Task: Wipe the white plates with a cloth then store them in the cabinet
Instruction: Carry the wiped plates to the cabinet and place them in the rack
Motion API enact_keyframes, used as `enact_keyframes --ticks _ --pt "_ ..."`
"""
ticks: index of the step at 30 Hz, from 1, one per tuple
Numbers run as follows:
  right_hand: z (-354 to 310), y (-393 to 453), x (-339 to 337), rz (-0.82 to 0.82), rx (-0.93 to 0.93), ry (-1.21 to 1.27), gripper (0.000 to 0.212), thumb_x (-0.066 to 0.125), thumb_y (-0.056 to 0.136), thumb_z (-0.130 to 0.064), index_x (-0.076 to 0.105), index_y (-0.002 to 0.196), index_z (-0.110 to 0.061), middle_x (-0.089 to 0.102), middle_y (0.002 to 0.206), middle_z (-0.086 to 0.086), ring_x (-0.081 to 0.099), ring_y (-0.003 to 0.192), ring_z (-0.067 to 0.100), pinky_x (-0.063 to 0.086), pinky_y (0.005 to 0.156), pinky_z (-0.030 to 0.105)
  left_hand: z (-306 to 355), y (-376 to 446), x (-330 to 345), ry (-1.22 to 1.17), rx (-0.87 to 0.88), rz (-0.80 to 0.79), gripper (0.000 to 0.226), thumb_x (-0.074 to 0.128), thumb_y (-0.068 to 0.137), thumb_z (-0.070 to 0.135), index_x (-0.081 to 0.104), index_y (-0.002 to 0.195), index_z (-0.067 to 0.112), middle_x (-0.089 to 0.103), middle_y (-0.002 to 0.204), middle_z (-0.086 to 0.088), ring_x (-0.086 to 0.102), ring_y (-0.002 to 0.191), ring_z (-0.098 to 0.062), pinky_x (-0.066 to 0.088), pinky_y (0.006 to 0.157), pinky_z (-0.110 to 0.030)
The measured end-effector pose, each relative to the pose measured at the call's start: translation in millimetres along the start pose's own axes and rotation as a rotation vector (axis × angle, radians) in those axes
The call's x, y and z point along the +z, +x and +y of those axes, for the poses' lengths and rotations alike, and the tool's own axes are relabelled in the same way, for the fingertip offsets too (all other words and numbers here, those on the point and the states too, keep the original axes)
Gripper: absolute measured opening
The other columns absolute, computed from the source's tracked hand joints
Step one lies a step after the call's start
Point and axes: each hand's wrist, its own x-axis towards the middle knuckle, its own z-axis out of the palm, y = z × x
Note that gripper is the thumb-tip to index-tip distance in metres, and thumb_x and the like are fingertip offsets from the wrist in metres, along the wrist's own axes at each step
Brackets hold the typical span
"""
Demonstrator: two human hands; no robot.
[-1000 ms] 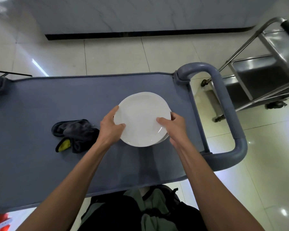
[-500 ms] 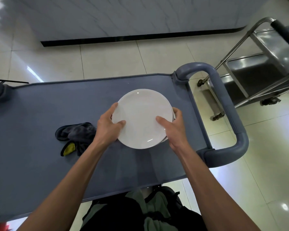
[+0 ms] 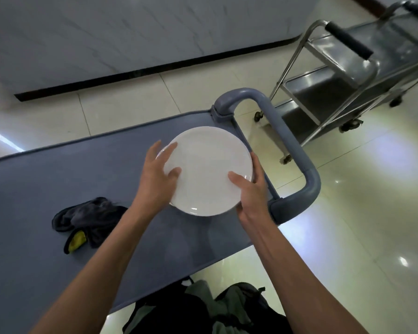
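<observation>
Both hands on the plates (image 3: 208, 169), held just above the right end of the grey cart (image 3: 46, 189). Right hand (image 3: 252, 191) grips the near-right rim, thumb on top, fingers curled under. Left hand (image 3: 158, 177) lies on the left edge with fingers fairly straight. Top plate: plain white, round, glossy; a second rim peeks out at left. Dark cloth (image 3: 89, 218) with a yellow patch lies left on the cart. Steel trolley (image 3: 348, 75) beyond, right.

Commercial kitchen back-room: steel trolley (image 3: 348, 75), grey service cart (image 3: 58, 189), tiled floor (image 3: 360, 213).
</observation>
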Motion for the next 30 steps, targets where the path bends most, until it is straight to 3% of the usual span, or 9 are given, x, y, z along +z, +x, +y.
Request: enact_keyframes --ticks 2,6,11,21,24,27,30 --pt "-3.9 -2.3 -11.4 0.048 0.002 0.058 0.071 0.076 0.079 -0.007 0.055 0.132 -0.050 0.063 0.127 -0.013 0.061 0.117 0.025 0.060 0.087 0.049 18.4 -3.7 7.6 0.167 0.110 0.009 0.047 0.060 0.097 0.015 0.055 0.140 0.032 0.027 0.161 0.002 0.028 0.143 -0.020 0.030 0.113 -0.037" --pt "-16.7 -8.7 -37.5 0.127 -0.005 0.153 0.075 0.076 0.080 -0.006 0.051 0.140 -0.042 0.062 0.129 -0.013 0.061 0.117 0.022 0.058 0.092 0.051 60.2 -17.5 29.1 0.572 0.444 0.013 0.030 0.066 0.091 0.022 0.071 0.120 0.029 0.054 0.141 -0.003 0.039 0.135 -0.031 0.032 0.107 -0.053" --pt "-38.6 -26.4 -85.2 0.184 -0.003 0.251 0.073 0.077 0.077 -0.007 0.053 0.135 -0.044 0.063 0.126 -0.007 0.060 0.116 0.027 0.060 0.087 0.051 101.5 -42.5 66.1 0.671 0.570 -0.086 0.041 0.054 0.096 0.047 0.061 0.133 0.033 0.049 0.147 0.001 0.036 0.139 -0.027 0.023 0.114 -0.051" --pt "-69.6 -77.6 -217.2 0.356 -0.089 0.368 0.072 0.070 0.077 0.003 0.059 0.130 -0.044 0.062 0.124 -0.004 0.060 0.112 0.030 0.059 0.085 0.055 167.7 -103.6 170.6 0.650 0.740 -0.237 0.047 0.051 0.098 0.048 0.055 0.141 0.029 0.042 0.154 0.000 0.028 0.145 -0.025 0.024 0.115 -0.051" --pt "-75.3 -94.4 -264.9 0.395 -0.115 0.433 0.074 0.069 0.078 0.004 0.057 0.133 -0.043 0.066 0.123 -0.004 0.063 0.112 0.029 0.059 0.089 0.053 189.5 -122.8 207.5 0.533 0.742 -0.292 0.051 0.055 0.096 0.050 0.051 0.143 0.030 0.038 0.155 0.001 0.021 0.147 -0.022 0.027 0.116 -0.051" --pt "-79.8 -110.8 -308.6 0.432 -0.160 0.440 0.073 0.069 0.078 0.003 0.057 0.133 -0.044 0.069 0.120 -0.006 0.065 0.112 0.027 0.060 0.088 0.048 206.4 -140.3 241.7 0.392 0.716 -0.297 0.056 0.063 0.093 0.046 0.048 0.144 0.028 0.029 0.159 0.001 0.014 0.148 -0.022 0.021 0.115 -0.044" --pt "-82.5 -129.9 -353.0 0.483 -0.210 0.432 0.072 0.069 0.079 0.001 0.057 0.133 -0.044 0.067 0.124 -0.004 0.065 0.113 0.027 0.061 0.081 0.041 224.7 -158.1 278.3 0.228 0.608 -0.344 0.055 0.068 0.091 0.043 0.051 0.141 0.031 0.029 0.158 0.002 0.024 0.144 -0.021 0.025 0.113 -0.037"
